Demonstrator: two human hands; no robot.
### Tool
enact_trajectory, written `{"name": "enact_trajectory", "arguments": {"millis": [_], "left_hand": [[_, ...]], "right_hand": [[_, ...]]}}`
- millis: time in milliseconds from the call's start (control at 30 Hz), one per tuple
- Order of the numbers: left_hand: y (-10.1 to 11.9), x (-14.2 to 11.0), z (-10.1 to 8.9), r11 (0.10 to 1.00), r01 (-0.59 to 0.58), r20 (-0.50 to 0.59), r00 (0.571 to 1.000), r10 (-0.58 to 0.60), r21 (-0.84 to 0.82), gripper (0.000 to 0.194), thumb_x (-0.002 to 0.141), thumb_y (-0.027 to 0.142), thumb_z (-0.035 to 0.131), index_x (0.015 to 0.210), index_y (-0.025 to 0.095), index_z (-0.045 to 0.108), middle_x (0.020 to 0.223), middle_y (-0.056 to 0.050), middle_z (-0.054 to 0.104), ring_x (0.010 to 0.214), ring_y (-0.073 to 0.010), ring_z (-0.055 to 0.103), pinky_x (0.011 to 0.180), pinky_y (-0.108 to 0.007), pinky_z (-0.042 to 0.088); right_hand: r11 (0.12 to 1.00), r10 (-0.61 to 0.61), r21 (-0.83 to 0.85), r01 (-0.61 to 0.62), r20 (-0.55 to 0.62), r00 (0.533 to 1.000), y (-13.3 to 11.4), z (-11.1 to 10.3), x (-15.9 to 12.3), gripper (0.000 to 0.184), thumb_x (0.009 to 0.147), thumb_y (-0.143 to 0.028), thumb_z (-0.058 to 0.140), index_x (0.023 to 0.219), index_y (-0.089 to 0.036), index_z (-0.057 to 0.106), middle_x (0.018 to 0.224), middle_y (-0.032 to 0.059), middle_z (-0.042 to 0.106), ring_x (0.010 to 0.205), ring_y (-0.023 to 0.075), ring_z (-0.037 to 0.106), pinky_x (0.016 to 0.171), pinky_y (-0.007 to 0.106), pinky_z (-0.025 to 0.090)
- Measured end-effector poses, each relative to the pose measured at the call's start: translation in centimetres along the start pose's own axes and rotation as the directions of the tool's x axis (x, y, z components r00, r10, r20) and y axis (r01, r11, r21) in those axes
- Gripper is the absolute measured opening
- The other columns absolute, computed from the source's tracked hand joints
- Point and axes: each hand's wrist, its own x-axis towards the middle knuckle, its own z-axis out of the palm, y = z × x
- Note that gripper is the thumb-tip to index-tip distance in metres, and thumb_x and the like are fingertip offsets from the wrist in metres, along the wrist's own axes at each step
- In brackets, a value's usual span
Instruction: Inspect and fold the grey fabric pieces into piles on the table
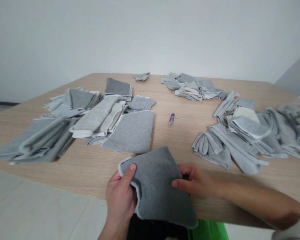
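A dark grey piece of cloth [157,186] with a pale stitched edge is held up at the table's front edge. My left hand [122,195] grips its left side, thumb on top and fingers underneath. On the right side, my right hand [191,180] pinches the cloth between thumb and fingers. Just beyond it lies a flat lighter grey cloth [133,133]. Purple-handled thread snips [171,120] rest on the wooden table [175,138], farther off than both hands.
Folded grey cloths [97,115] are stacked at the left, near a rolled bundle [43,140]. Crumpled cloths [242,130] spread over the right side. Another heap [192,86] and a small scrap [141,76] lie at the back. Something bright green [210,230] shows below the table edge.
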Motion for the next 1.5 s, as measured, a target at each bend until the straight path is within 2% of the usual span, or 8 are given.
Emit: {"name": "enact_trajectory", "arguments": {"millis": [133, 333, 533, 700, 1000, 1100, 1233, 1500], "left_hand": [[-0.1, -0.4, -0.2, 1.0, -0.023, 0.02, 1.0, 0.022, 0.014, 0.03, 0.05, 0.029, 0.09, 0.073, 0.017, 0.074, 0.06, -0.002, 0.072, 0.072, -0.0258, 0.073, 0.073, -0.037, 0.06], [-0.1, -2.0, -1.0, 0.998, -0.059, 0.19, 0.98, 0.054, 0.024, 0.033, 0.047, 0.028, 0.091, 0.075, 0.018, 0.078, 0.062, -0.004, 0.072, 0.069, -0.0261, 0.071, 0.067, -0.035, 0.058], [-0.3, -3.4, -1.1, 0.995, -0.052, 0.285, 0.958, 0.025, 0.086, 0.031, 0.05, 0.031, 0.09, 0.076, 0.019, 0.079, 0.064, -0.005, 0.071, 0.056, -0.0193, 0.063, 0.053, -0.028, 0.05], [-0.7, -3.1, -1.1, 0.983, -0.136, 0.212, 0.971, 0.108, 0.124, 0.035, 0.052, 0.034, 0.09, 0.081, 0.018, 0.079, 0.073, -0.006, 0.075, 0.076, -0.0234, 0.069, 0.073, -0.029, 0.054], [-1.7, -1.5, -1.4, 0.972, -0.211, 0.05, 0.977, 0.207, 0.103, 0.043, 0.055, 0.04, 0.089, 0.088, 0.018, 0.072, 0.075, -0.001, 0.072, 0.067, -0.0136, 0.065, 0.063, -0.02, 0.053], [-0.8, -1.7, -0.9, 0.953, -0.297, 0.096, 0.952, 0.291, 0.064, 0.042, 0.053, 0.031, 0.09, 0.087, 0.021, 0.067, 0.07, 0.004, 0.066, 0.059, -0.0074, 0.057, 0.055, -0.014, 0.046], [0.0, -2.1, -0.8, 0.989, -0.145, 0.265, 0.955, 0.133, 0.025, 0.069, 0.058, 0.029, 0.086, 0.123, 0.028, 0.061, 0.073, 0.005, 0.06, 0.055, -0.0074, 0.053, 0.051, -0.016, 0.043], [-0.2, -1.5, -1.2, 0.944, -0.299, 0.357, 0.904, 0.235, 0.137, 0.023, 0.069, 0.038, 0.079, 0.075, 0.018, 0.07, 0.077, -0.002, 0.066, 0.072, -0.0147, 0.059, 0.066, -0.022, 0.047]], "right_hand": [[0.963, 0.029, 0.269, 0.022, -0.182, 0.983, 1.3, 0.5, 0.4, 0.049, 0.071, -0.044, 0.082, 0.1, -0.021, 0.049, 0.084, -0.0008, 0.066, 0.072, 0.0139, 0.063, 0.063, 0.025, 0.05], [0.916, -0.018, 0.393, 0.085, -0.17, 0.985, 1.1, -0.1, 1.0, 0.092, 0.071, -0.051, 0.081, 0.139, -0.027, 0.025, 0.109, 0.0091, 0.069, 0.087, 0.0187, 0.069, 0.078, 0.035, 0.052], [0.924, 0.112, 0.375, -0.076, -0.077, 0.991, -0.1, 0.0, 0.3, 0.06, 0.066, -0.047, 0.084, 0.114, -0.021, 0.059, 0.093, 0.002, 0.069, 0.08, 0.0144, 0.065, 0.074, 0.027, 0.051], [0.947, 0.081, 0.322, -0.004, -0.226, 0.971, -0.1, 0.7, -0.1, 0.035, 0.075, -0.046, 0.077, 0.072, -0.016, 0.06, 0.063, -0.0038, 0.057, 0.055, 0.0077, 0.05, 0.052, 0.02, 0.042], [0.97, -0.06, 0.211, 0.123, -0.285, 0.957, -1.2, 0.9, -0.3, 0.027, 0.085, -0.04, 0.069, 0.073, -0.016, 0.065, 0.061, -0.0017, 0.057, 0.054, 0.0086, 0.05, 0.049, 0.02, 0.039], [0.974, -0.06, 0.194, 0.116, -0.274, 0.96, -1.4, 0.9, -0.4, 0.026, 0.086, -0.039, 0.068, 0.073, -0.016, 0.064, 0.062, -0.0015, 0.057, 0.055, 0.0084, 0.049, 0.049, 0.019, 0.038], [0.979, -0.06, 0.171, 0.108, -0.265, 0.962, -1.9, 0.9, -0.5, 0.027, 0.086, -0.039, 0.068, 0.072, -0.016, 0.063, 0.061, -0.0023, 0.053, 0.053, 0.0077, 0.046, 0.048, 0.019, 0.036], [0.994, -0.072, 0.058, 0.093, -0.296, 0.953, -2.0, 0.9, -0.7, 0.027, 0.087, -0.04, 0.066, 0.074, -0.016, 0.064, 0.063, -0.0023, 0.052, 0.055, 0.0079, 0.044, 0.049, 0.019, 0.034]]}}
